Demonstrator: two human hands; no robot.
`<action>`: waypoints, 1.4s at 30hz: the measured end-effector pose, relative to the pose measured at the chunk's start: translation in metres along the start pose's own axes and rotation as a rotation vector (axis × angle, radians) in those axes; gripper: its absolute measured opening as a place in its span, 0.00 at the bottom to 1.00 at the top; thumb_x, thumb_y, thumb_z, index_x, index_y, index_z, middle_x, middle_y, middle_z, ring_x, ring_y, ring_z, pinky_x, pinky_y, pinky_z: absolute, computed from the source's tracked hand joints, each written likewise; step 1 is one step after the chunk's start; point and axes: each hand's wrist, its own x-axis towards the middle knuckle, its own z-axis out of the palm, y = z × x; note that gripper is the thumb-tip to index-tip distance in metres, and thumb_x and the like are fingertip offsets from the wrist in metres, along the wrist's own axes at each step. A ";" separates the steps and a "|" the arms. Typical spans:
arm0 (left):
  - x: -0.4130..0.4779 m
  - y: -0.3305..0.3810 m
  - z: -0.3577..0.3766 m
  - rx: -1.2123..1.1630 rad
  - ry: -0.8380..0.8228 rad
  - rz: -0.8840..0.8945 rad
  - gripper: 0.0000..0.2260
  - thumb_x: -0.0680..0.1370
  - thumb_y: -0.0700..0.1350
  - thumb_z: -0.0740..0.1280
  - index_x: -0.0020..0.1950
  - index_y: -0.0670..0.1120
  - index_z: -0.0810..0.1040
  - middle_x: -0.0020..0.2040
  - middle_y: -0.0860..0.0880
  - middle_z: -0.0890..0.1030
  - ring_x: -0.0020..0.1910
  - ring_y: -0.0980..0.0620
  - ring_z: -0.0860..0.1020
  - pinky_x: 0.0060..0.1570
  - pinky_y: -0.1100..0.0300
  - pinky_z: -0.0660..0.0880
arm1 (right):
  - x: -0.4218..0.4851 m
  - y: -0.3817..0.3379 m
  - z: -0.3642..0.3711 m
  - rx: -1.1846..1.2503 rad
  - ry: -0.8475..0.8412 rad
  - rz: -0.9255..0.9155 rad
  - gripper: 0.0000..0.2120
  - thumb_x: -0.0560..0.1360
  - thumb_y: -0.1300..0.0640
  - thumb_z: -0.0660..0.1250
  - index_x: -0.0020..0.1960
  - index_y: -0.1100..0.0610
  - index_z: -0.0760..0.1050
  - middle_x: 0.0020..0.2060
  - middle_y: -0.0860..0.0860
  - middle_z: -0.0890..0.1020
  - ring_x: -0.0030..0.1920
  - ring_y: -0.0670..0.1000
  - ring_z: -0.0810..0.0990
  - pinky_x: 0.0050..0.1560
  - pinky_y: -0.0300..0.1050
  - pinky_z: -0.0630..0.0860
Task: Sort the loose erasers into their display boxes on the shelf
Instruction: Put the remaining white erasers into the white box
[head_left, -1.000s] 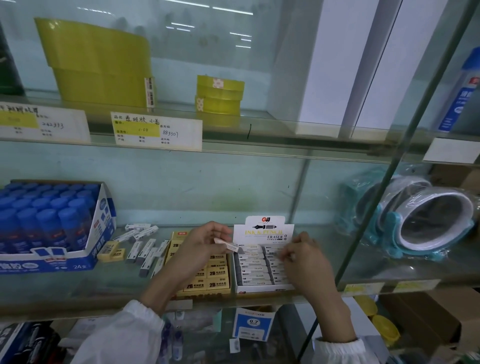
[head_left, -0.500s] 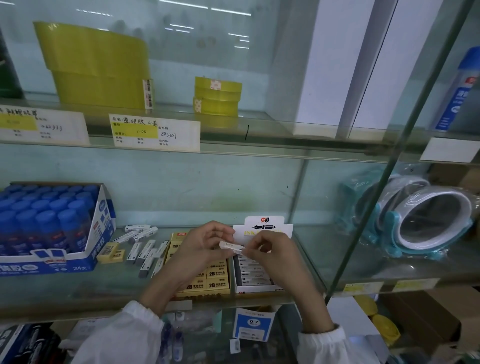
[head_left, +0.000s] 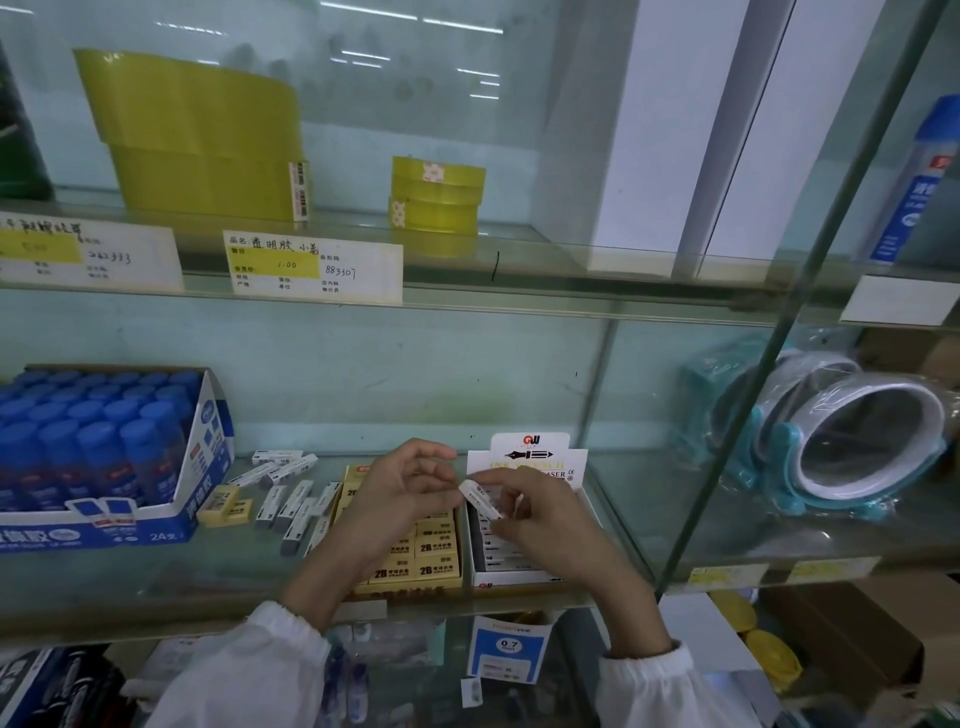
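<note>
Both hands meet above the white display box (head_left: 524, 574) on the glass shelf (head_left: 156, 577). The left hand (head_left: 395, 499) and right hand (head_left: 545, 519) pinch one white eraser (head_left: 482, 498) between their fingers. Loose erasers (head_left: 291, 506) lie beside the yellow box (head_left: 415, 561).

The right hand (head_left: 540, 525) has come up off the white cardboard display box (head_left: 524, 566) to meet the left hand (head_left: 400, 499), and now both pinch the small white wrapped eraser (head_left: 480, 498) above that box.
</note>
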 end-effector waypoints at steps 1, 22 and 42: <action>0.000 0.000 0.001 0.011 -0.015 0.006 0.20 0.70 0.30 0.76 0.57 0.45 0.81 0.53 0.38 0.83 0.49 0.49 0.85 0.52 0.55 0.81 | -0.001 0.000 0.000 -0.057 -0.005 -0.026 0.23 0.73 0.65 0.69 0.63 0.44 0.77 0.40 0.46 0.75 0.36 0.41 0.71 0.38 0.33 0.68; 0.000 0.001 0.004 -0.052 -0.059 -0.043 0.07 0.77 0.32 0.70 0.54 0.39 0.82 0.49 0.35 0.83 0.44 0.42 0.86 0.44 0.54 0.84 | -0.010 0.035 -0.013 -0.174 0.454 0.230 0.06 0.79 0.55 0.65 0.52 0.52 0.80 0.45 0.48 0.83 0.39 0.42 0.77 0.34 0.30 0.66; 0.000 0.001 0.003 -0.042 -0.058 -0.033 0.06 0.78 0.33 0.68 0.54 0.39 0.82 0.46 0.39 0.83 0.41 0.46 0.85 0.42 0.57 0.83 | -0.014 0.032 0.004 -0.444 0.596 0.388 0.05 0.76 0.58 0.68 0.47 0.57 0.82 0.40 0.49 0.72 0.45 0.51 0.75 0.39 0.41 0.71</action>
